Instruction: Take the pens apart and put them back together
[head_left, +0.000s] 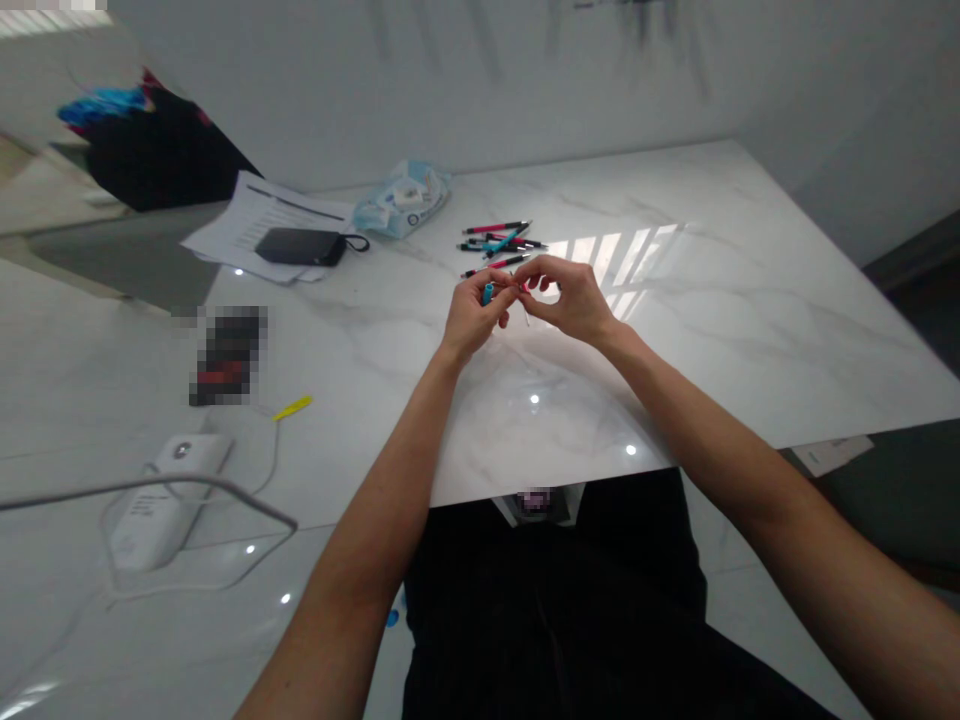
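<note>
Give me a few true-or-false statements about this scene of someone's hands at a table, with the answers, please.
1. The left hand pinches a small teal piece. True.
2. The right hand lies flat on the table. False: it is raised above the marble table top, close to the left hand.
3. The loose pens stand in a cup. False: they lie in a heap on the table.
4. The black pouch lies on printed papers. True.
</note>
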